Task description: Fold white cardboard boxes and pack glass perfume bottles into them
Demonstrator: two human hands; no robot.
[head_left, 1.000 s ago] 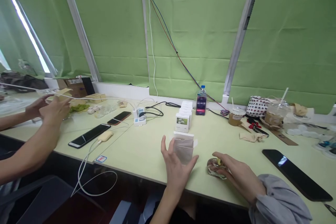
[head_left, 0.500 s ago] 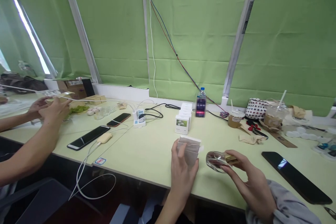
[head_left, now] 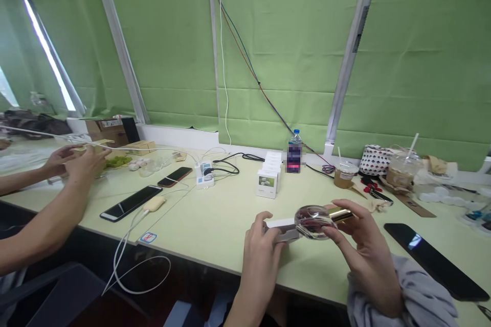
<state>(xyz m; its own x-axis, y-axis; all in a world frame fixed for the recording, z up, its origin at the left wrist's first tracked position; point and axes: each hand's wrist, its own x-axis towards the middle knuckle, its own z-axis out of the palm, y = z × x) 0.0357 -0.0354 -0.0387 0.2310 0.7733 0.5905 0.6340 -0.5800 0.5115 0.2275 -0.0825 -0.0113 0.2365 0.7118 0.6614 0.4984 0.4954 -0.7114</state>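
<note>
Over the table's front edge my left hand (head_left: 262, 248) is closed round a small white box (head_left: 286, 230), now lying on its side with one end towards the right. My right hand (head_left: 362, 248) grips a rounded clear glass bottle, which looks like a perfume bottle (head_left: 312, 222), by its gold cap (head_left: 340, 214). The bottle is tilted sideways, its glass base right at the box's end; whether it has entered the box I cannot tell. Behind them stands a row of similar white boxes (head_left: 267, 184), the front one with a picture of flowers.
A black phone (head_left: 435, 260) lies right of my right hand. Drink cups (head_left: 345, 172) and a water bottle (head_left: 294, 153) stand at the back. To the left are two more phones (head_left: 132, 203), a power strip (head_left: 205, 179) with cables, and another person's hands (head_left: 79, 161).
My left hand has tipped the box from upright onto its side. My right hand has brought the bottle left, up against the box's end.
</note>
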